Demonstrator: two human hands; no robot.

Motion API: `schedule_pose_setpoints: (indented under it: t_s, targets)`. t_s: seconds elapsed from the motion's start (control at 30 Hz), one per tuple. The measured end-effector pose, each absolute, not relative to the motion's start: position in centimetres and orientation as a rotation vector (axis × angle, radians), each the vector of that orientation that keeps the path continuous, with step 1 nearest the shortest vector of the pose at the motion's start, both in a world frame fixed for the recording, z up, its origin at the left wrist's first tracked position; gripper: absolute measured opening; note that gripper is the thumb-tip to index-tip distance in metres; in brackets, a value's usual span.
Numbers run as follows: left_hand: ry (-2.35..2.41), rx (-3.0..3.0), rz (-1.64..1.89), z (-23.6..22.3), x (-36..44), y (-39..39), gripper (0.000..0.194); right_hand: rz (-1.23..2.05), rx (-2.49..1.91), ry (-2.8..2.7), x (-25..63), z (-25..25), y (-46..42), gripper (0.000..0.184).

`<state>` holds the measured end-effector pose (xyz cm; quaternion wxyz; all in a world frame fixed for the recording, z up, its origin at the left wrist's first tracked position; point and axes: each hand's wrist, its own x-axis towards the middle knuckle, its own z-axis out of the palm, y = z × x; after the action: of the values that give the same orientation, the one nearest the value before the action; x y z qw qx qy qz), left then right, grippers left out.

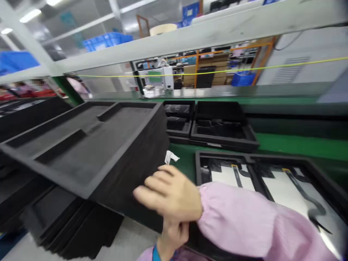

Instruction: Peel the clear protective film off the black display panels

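Observation:
My right hand [171, 195], in a pink sleeve [244, 214], reaches across with its back up and its fingers loosely bent and slightly apart, pointing left. Directly beneath it is my left hand [174, 233], a blue band at its wrist, its fingers curled near the right hand's thumb side. What they close on, if anything, is hidden. A small white scrap [170, 156] shows just beyond the right fingers; contact cannot be made out. To the right, a black foam tray [198, 170] carries display panels [231, 174] with flex cables, partly covered by the sleeve.
A tall stack of black foam trays [130, 159] rises at left, its top tray having low dividers. More trays [62, 221] sit lower left. Behind are two black trays [223, 139] on the green bench [301, 143]. A shelf beam [163, 43] and a yellow cord [217, 70] cross above.

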<state>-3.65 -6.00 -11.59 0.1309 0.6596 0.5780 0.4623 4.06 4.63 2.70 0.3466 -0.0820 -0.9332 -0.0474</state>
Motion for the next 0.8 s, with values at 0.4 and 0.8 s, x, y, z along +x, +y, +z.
schedule_pose_setpoints:
  t_s: [0.4,0.8]
  targets:
    - [1.443,1.686,0.898,-10.9,2.1,-1.2,0.047,0.152,-1.691,-2.554,21.0,-6.9,14.1,0.029]
    - [1.358,1.355,1.207,-6.4,2.3,-0.3,0.038,0.323,-1.371,-2.313,22.3,4.8,12.5,0.025]
